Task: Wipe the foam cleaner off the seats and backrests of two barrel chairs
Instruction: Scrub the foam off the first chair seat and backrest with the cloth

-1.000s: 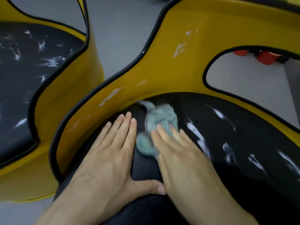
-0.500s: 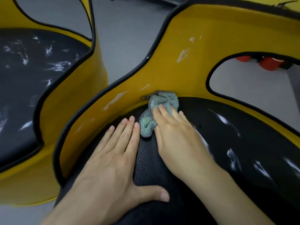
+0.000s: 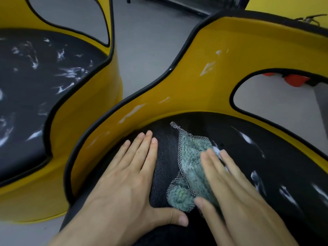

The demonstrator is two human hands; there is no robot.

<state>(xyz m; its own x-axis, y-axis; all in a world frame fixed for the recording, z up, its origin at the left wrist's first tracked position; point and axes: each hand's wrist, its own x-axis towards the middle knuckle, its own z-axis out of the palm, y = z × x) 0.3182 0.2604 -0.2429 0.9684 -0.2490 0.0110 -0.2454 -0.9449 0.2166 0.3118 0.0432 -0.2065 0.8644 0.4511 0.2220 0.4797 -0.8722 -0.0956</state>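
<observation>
Task is running early. On the right chair [image 3: 177, 86], the seat [image 3: 165, 144] is showing clean only around the hands. Foam streaks [image 3: 257, 180] are sitting across its right side and on the yellow backrest [image 3: 257, 41]. The left chair [image 3: 85, 148] is carrying foam all over its seat, untouched by the look of it.

Cloth [image 3: 191, 157] is lying on the right chair's seat, partly under the right hand [image 3: 236, 192]. That grip is wide, with fingers straight, pressing the cloth flat and not curling round it. Left hand [image 3: 124, 183] is bracing flat on bare seat just left of the cloth, grip wide, holding nothing.
</observation>
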